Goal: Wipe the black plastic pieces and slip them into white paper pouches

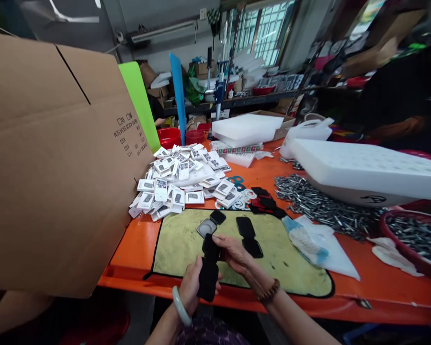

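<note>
A black hinged two-panel holder is held unfolded between both hands, near the front edge of the mat. My left hand grips its lower panel, the thumb lying along the side. At the upper panel, my right hand pinches the edge with thumb and fingers. Just beyond lies another unfolded piece with a grey disc-like panel and a black panel. A similar black two-panel piece rests on the yellowish mat to the right.
Small white boxes are piled behind the mat, beside a large cardboard carton. White rings and black-and-red pieces lie behind it. Metal parts, a white foam block and a red basin occupy the right.
</note>
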A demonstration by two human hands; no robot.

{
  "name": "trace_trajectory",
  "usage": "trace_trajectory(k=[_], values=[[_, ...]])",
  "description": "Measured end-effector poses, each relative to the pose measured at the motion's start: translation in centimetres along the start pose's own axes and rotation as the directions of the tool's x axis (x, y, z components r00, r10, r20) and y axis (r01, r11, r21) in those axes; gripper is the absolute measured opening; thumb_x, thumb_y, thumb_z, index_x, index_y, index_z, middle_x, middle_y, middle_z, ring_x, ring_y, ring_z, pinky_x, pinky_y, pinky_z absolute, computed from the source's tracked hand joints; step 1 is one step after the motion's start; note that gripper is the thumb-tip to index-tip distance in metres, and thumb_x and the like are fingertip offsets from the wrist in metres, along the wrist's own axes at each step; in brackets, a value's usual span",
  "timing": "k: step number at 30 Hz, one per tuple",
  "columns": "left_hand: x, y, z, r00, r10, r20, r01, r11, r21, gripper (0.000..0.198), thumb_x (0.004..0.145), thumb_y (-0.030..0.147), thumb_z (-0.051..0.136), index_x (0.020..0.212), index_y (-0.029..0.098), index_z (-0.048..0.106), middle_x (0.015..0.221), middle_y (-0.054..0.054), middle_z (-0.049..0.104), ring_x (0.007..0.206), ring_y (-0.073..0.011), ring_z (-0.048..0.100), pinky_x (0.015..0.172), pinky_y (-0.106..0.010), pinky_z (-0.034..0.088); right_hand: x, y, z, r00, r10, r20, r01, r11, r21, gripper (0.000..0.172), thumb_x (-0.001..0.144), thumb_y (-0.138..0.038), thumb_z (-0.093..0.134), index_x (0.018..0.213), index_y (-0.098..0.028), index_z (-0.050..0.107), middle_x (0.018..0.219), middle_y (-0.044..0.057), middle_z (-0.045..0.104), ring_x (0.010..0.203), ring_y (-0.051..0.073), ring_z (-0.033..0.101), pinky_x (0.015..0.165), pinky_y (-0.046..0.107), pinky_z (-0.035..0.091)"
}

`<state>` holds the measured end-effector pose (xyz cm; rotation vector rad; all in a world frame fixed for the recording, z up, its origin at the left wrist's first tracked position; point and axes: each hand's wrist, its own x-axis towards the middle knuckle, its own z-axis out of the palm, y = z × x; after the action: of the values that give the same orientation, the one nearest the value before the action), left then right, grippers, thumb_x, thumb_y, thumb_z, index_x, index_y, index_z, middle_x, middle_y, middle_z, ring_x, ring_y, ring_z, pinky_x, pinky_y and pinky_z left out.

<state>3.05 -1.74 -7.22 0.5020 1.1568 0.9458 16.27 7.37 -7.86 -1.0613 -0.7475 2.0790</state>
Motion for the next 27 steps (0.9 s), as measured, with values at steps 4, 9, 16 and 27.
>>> trace_trajectory(k=[4,9,16,27], values=[[0.1,-0.4,-1.0,0.997,0.056,0.048,-0.061,0.994,0.09,0.074,0.073,0.079,0.048,0.081,0.007,0.062,0.06,-0.011,0.065,0.047,-0.0153,0.059,0.044,-0.023,0.039,0.3,1.1,-0.4,0.998,0.05,0.039,-0.049,0.999,-0.018,0.04,0.05,-0.043,0.086,0.066,-0.014,0.064,0.06,0.0,0.061,0.054,0.01,0.05,0.052,0.022,0.038],[0.8,-0.4,-2.2,0.997,0.045,0.065,-0.047,0.998,0.029,0.063,0.063,0.067,0.071,0.091,0.014,0.054,0.069,-0.007,0.068,0.05,-0.0168,0.063,0.047,-0.026,0.046,0.1,3.0,1.2,0.923,-0.354,-0.15,0.295,0.903,-0.312,0.037,0.065,-0.051,0.07,0.076,-0.017,0.066,0.064,0.001,0.062,0.057,0.013,0.049,0.055,0.026,0.039],[1.3,-0.1,-3.5,0.998,0.052,0.033,-0.05,0.998,-0.045,0.056,0.065,0.06,0.074,0.09,0.015,0.053,0.073,-0.006,0.068,0.054,-0.015,0.064,0.047,-0.022,0.046,1.3,3.2,2.7,0.845,-0.527,-0.093,0.408,0.747,-0.524,0.025,0.076,-0.044,0.058,0.077,-0.019,0.064,0.067,0.001,0.062,0.062,0.015,0.052,0.059,0.026,0.042],[2.6,0.5,-2.4,0.999,0.024,0.034,-0.023,0.998,-0.058,0.055,0.061,0.057,0.079,0.087,0.015,0.054,0.07,-0.005,0.07,0.06,-0.019,0.068,0.052,-0.024,0.049,1.3,3.3,2.4,0.718,-0.689,-0.095,0.521,0.623,-0.584,0.021,0.081,-0.038,0.055,0.083,-0.021,0.066,0.079,0.003,0.066,0.07,0.015,0.057,0.068,0.026,0.046]])
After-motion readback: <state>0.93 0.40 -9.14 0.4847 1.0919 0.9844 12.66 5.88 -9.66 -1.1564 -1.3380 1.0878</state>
